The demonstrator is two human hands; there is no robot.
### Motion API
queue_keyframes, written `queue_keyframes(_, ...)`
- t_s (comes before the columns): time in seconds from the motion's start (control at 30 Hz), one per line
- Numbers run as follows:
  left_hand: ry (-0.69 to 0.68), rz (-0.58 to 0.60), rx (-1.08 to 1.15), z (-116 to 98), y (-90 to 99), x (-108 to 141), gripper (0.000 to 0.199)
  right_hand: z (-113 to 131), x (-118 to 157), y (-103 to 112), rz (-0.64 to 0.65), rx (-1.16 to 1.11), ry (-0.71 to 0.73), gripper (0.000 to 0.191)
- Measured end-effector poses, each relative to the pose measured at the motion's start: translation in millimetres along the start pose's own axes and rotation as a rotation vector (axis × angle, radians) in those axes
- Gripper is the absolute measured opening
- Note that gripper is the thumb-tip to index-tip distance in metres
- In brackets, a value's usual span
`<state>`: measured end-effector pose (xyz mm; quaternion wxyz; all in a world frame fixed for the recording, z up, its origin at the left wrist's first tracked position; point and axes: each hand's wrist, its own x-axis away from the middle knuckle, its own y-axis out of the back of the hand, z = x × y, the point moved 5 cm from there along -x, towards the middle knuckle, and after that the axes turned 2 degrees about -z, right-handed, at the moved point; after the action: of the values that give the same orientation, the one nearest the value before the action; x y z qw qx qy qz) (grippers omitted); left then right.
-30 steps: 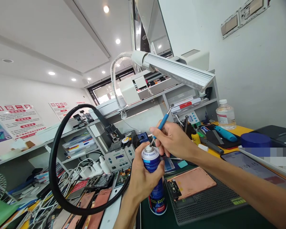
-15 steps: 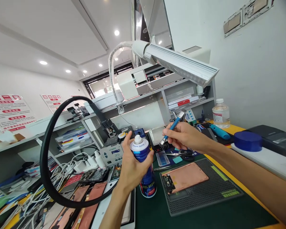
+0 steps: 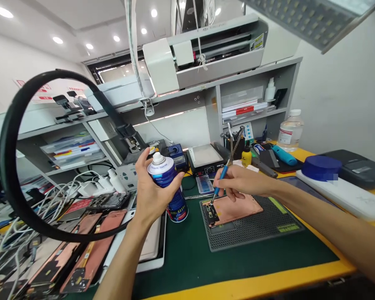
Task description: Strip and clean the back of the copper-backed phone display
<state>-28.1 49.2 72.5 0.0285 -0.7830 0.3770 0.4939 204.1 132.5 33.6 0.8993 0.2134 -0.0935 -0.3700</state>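
My left hand (image 3: 154,193) is wrapped round a blue spray can (image 3: 175,204) with a white nozzle, upright; I cannot tell whether its base touches the green mat (image 3: 187,254). Between the fingertips of my right hand (image 3: 237,181) is a slim blue-handled tool (image 3: 224,173) with metal ends. It points down, its lower tip at the dark circuit end of a copper-coloured phone screen panel (image 3: 239,210). That panel lies on a grey perforated pad (image 3: 253,233), and part of it is hidden behind my right fingers.
A black flexible hose (image 3: 6,154) loops at the left, above several copper-backed panels (image 3: 108,237) and tangled white cables. Behind the pad stand a flat heating device (image 3: 205,157) and a small yellow bottle (image 3: 246,157). A clear bottle (image 3: 290,131) and a blue round lid (image 3: 321,167) are at the right.
My right hand has lowered the blue-handled tool from the air to the phone panel. The spray can stays in my left hand. The view has tilted downward.
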Motion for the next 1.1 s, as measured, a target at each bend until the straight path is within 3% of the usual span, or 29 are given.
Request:
queue_keyframes(0.17,0.077,0.002,0.058,11.3,0.4,2.8,0.097,1.6,-1.1,-17.7,-0.007,0.193,0.029,0.032)
queue_keyframes(0.27,0.002,-0.027,0.092,9.2,3.0,2.4,0.088,-0.6,-3.4,-26.5,-0.03,0.264,0.02,0.042)
queue_keyframes(0.47,-0.335,-0.444,0.055,-34.2,41.8,21.1,0.038,-2.9,-5.1,-30.4,-0.02,0.293,0.001,0.029)
queue_keyframes(0.5,-0.384,-0.388,0.061,-43.1,42.7,26.9,0.03,-3.1,-5.3,-29.8,-0.023,0.293,-0.002,0.027)
queue_keyframes(0.57,-0.411,-0.058,0.051,-55.2,31.0,38.7,0.021,-4.2,-5.5,-28.1,-0.036,0.288,-0.007,0.023)
queue_keyframes(0.67,-0.195,0.508,-0.061,-47.1,-0.1,62.9,0.012,-7.7,-4.2,-25.3,-0.058,0.261,-0.021,0.016)
queue_keyframes(0.73,-0.084,0.719,-0.165,-36.1,-16.2,76.8,0.02,-9.9,-2.3,-23.2,-0.077,0.237,-0.041,0.015)
queue_keyframes(0.8,-0.016,0.828,-0.237,-26.9,-29.1,83.9,0.036,-10.5,-0.5,-21.1,-0.104,0.22,-0.06,0.018)
queue_keyframes(0.93,0.077,0.93,-0.242,-18.7,-48.2,86.0,0.061,-10.2,0.1,-20.6,-0.11,0.19,-0.071,0.03)
queue_keyframes(1.1,0.142,0.994,-0.215,-15.9,-59.9,87.9,0.073,-22.4,1.1,-18.0,-0.136,0.152,-0.132,0.019)
